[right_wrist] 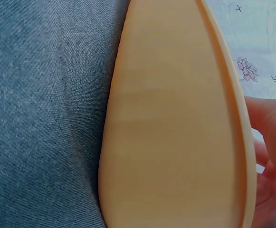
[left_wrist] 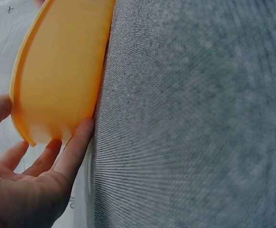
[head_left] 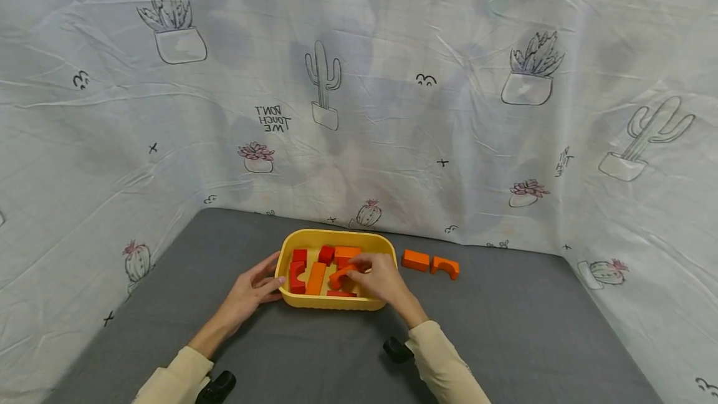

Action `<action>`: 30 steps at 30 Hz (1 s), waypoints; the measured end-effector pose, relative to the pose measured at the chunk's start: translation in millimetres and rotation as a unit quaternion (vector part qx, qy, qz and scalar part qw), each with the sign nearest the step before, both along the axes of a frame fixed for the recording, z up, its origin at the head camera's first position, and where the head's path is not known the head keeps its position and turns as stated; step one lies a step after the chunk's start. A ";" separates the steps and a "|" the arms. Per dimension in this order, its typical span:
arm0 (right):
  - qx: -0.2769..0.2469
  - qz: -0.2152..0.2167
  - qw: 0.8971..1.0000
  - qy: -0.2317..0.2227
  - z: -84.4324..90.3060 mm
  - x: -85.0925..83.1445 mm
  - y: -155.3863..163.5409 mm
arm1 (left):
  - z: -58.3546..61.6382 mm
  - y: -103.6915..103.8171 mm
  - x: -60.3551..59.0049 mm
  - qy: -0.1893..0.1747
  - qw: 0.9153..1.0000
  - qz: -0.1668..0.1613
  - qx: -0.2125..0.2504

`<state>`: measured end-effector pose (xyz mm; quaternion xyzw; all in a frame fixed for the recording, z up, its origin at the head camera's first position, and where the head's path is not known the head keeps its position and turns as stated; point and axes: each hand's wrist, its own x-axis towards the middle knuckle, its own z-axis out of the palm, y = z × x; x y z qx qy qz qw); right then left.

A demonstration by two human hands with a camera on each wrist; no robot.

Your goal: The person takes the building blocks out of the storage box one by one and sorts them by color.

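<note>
Our right hand (head_left: 381, 275) pinches an orange arch-shaped block (head_left: 339, 278) within a yellow round-cornered plastic tray (head_left: 331, 304); our left hand (head_left: 252, 287), fingers spread, touches the tray's left end. To its right, two orange blocks (head_left: 416, 260) lie on the grey table (head_left: 314, 354).

We count one tray (head_left: 336, 304), two hands (head_left: 249, 292) (head_left: 378, 275), at least three arches (head_left: 445, 262) and at least six other blocks (head_left: 416, 260), some partly hidden.
</note>
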<state>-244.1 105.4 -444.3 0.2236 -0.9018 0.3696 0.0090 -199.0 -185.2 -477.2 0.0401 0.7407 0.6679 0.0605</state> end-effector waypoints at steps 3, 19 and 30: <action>-0.002 -0.013 1.000 -0.006 2.0 1.1 0.4 | 0.0 0.4 0.2 -0.002 1.000 0.001 -0.001; -0.145 -0.072 0.984 -0.070 8.6 0.2 16.5 | -0.2 1.6 1.0 0.003 1.000 -0.006 -0.002; -0.254 -0.105 0.945 -0.177 14.3 -4.4 32.7 | 1.0 0.9 2.1 0.004 1.000 -0.002 -0.009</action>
